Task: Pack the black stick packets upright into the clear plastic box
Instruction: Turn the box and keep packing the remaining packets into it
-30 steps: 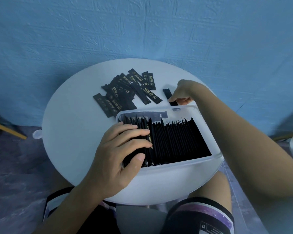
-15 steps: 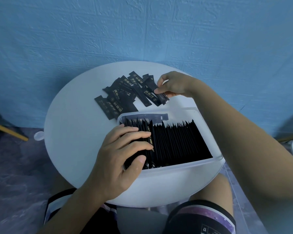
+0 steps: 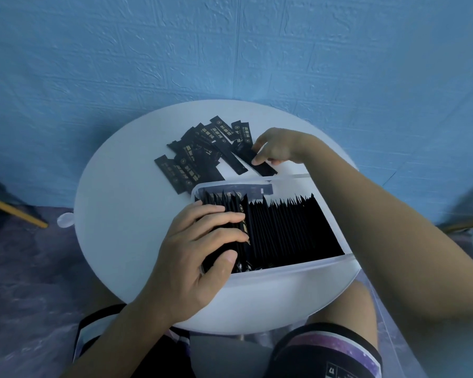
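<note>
Head view: stick packets [image 3: 284, 227] stand upright in a dense row that fills most of the clear box [image 3: 298, 264]. The left hand [image 3: 200, 249] grips the leftmost bundle [image 3: 224, 199], fingers curled over its top. The right hand [image 3: 276, 148] pinches one loose packet [image 3: 265, 168] at the pile [image 3: 197, 159] on the counter [image 3: 120, 214] beyond the box. Step judged: pick-up. The next move calls for turning the packet on end and slotting it beside the held bundle.

Gold print is carried on the black stick packets [image 3: 202, 156] lying on the table, but it is too small to be read. White marks resembling "17" are shown on the shorts' black patch [image 3: 336, 371].
</note>
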